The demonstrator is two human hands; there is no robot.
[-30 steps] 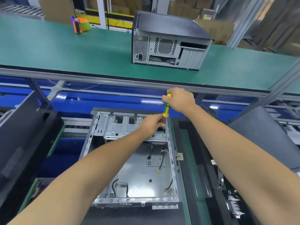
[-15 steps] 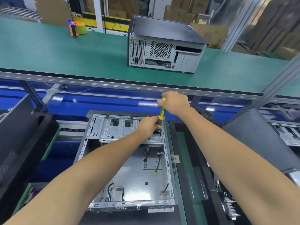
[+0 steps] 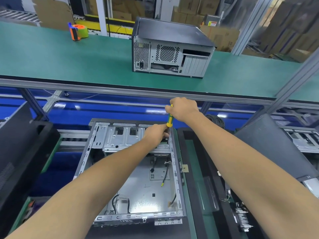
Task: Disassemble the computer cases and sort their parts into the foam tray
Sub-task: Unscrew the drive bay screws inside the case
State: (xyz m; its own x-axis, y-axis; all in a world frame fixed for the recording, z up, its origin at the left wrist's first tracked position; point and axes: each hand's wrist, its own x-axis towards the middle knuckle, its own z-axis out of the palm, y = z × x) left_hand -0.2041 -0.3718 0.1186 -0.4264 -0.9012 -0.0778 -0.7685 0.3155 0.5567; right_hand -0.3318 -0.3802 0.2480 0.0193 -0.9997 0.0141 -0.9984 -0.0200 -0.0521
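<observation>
An open computer case (image 3: 143, 185) lies on its side in front of me, its silver inside and loose cables showing. My right hand (image 3: 183, 109) grips the top of a yellow-and-green screwdriver (image 3: 170, 120) that stands upright over the case's far right corner. My left hand (image 3: 156, 133) is at the screwdriver's lower end on the drive cage (image 3: 120, 138), fingers curled by the shaft; the tip is hidden behind it. A second, closed computer case (image 3: 170, 49) stands on the green conveyor belt (image 3: 69, 59) beyond.
A tape dispenser (image 3: 77, 32) with green tape sits at the belt's far left. Black foam trays (image 3: 203, 178) and black case panels (image 3: 269, 145) lie to my right, and a black panel (image 3: 19, 147) leans at the left. Cardboard boxes fill the background.
The view has shifted slightly, so the case and hands sit a bit lower and left in the frame. Both hands stay on the screwdriver at the same corner.
</observation>
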